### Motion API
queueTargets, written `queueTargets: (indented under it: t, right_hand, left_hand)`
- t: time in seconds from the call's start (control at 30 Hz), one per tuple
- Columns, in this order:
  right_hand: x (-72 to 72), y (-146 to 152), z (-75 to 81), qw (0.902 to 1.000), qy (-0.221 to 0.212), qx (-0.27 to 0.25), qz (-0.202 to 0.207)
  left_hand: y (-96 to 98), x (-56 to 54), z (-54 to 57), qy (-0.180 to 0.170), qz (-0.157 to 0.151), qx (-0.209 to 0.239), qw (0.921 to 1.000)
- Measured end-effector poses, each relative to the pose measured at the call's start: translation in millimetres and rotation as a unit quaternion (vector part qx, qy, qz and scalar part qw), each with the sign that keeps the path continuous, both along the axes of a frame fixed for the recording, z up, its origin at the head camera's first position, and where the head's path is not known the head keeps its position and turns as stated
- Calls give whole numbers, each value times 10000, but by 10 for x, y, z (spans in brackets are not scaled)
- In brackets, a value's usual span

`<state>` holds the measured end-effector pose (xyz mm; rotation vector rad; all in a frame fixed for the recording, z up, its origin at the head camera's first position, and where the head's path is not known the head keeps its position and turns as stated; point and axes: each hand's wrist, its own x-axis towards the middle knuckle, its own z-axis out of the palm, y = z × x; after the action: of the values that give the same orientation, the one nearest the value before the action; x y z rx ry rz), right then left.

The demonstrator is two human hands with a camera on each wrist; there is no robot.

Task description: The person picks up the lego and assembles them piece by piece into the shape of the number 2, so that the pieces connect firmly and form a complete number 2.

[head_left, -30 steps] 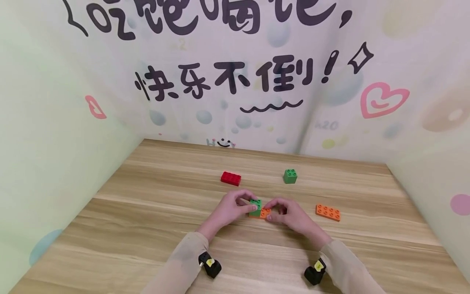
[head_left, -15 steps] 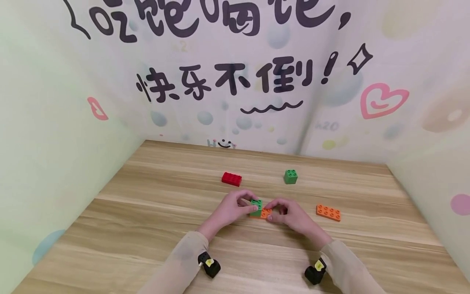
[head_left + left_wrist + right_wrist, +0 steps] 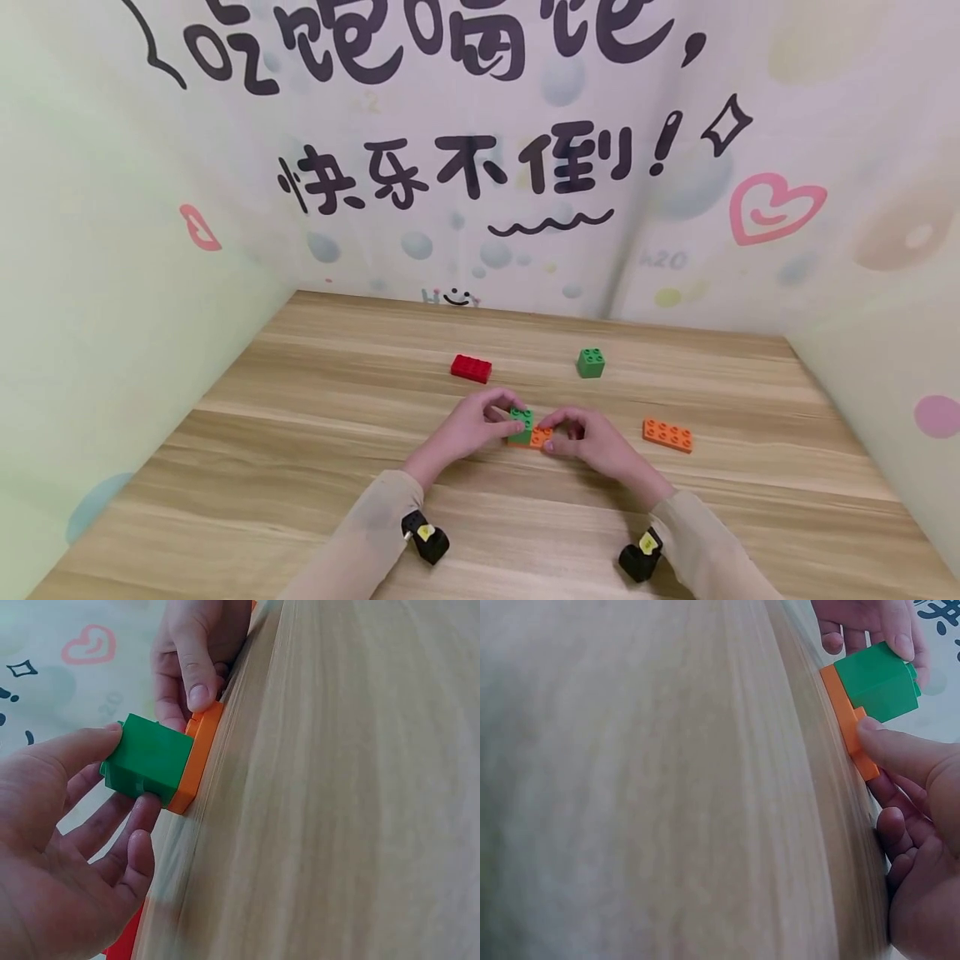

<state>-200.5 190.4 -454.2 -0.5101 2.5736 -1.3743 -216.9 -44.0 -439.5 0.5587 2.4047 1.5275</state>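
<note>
A green building block (image 3: 150, 756) stands on the left part of a flat orange building block (image 3: 196, 769), which lies on the wooden table. My left hand (image 3: 474, 425) pinches the green block between thumb and fingers. At the orange block's right end, my right hand (image 3: 588, 442) grips it, with the thumb near its front edge in the right wrist view. The orange block's bare studs show between the green block and my right fingers. The left wrist view shows the green block's side flush on the orange one.
A red block (image 3: 471, 368) lies behind my left hand. Farther back and right stands a second green block (image 3: 591, 363). Another flat orange block (image 3: 667, 435) lies right of my right hand. A printed wall cloth (image 3: 525, 250) hangs behind the table (image 3: 300, 433).
Both hands keep their hold on the stacked blocks, and the blocks stay in place. The head view has shifted slightly.
</note>
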Motion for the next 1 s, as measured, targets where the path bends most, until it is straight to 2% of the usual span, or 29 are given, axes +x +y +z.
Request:
queueTargets:
  t: [0.2, 0.33, 0.6, 1.0]
  right_hand:
    - [6, -13, 3, 10000, -25, 33, -49]
    - [-35, 13, -82, 10000, -43, 20, -55]
    - [-16, 7, -48, 10000, -72, -63, -21]
    - [-13, -1, -47, 9999, -26, -114, -3]
  left_hand:
    - [-2, -5, -7, -8, -34, 37, 10000]
    - [-9, -2, -3, -9, -65, 56, 10000]
    - [-14, -20, -30, 22, -120, 95, 9999]
    - [-28, -47, 20, 107, -239, -67, 9996]
